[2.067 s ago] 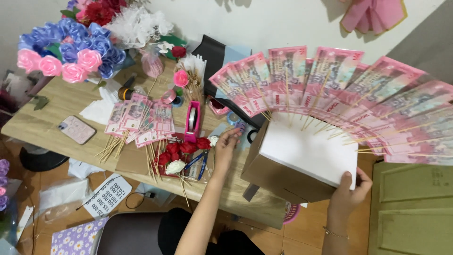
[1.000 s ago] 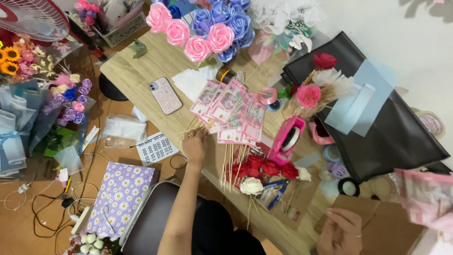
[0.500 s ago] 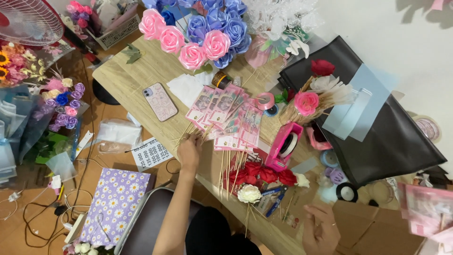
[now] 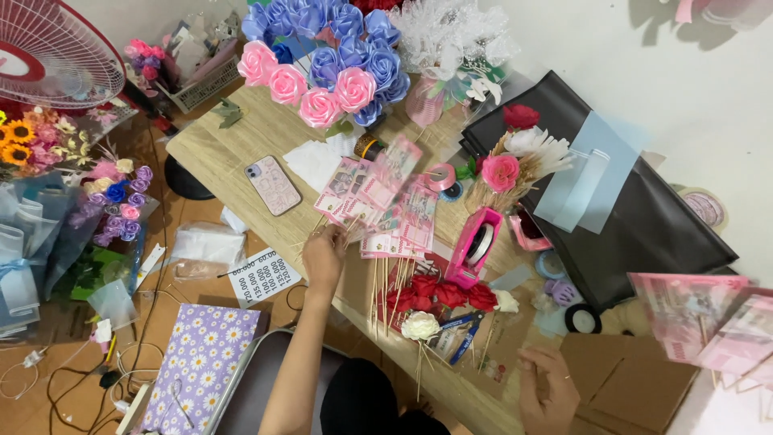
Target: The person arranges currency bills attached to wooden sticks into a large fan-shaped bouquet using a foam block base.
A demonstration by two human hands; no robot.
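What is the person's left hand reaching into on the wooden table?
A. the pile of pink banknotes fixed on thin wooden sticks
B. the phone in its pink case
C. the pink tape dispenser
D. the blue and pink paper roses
A: the left hand rests at the sticks of the pink banknotes, while the phone, the tape dispenser and the paper roses lie apart from it.

Right hand [image 4: 547, 395] cut off below; banknotes [image 4: 378, 205] blurred.
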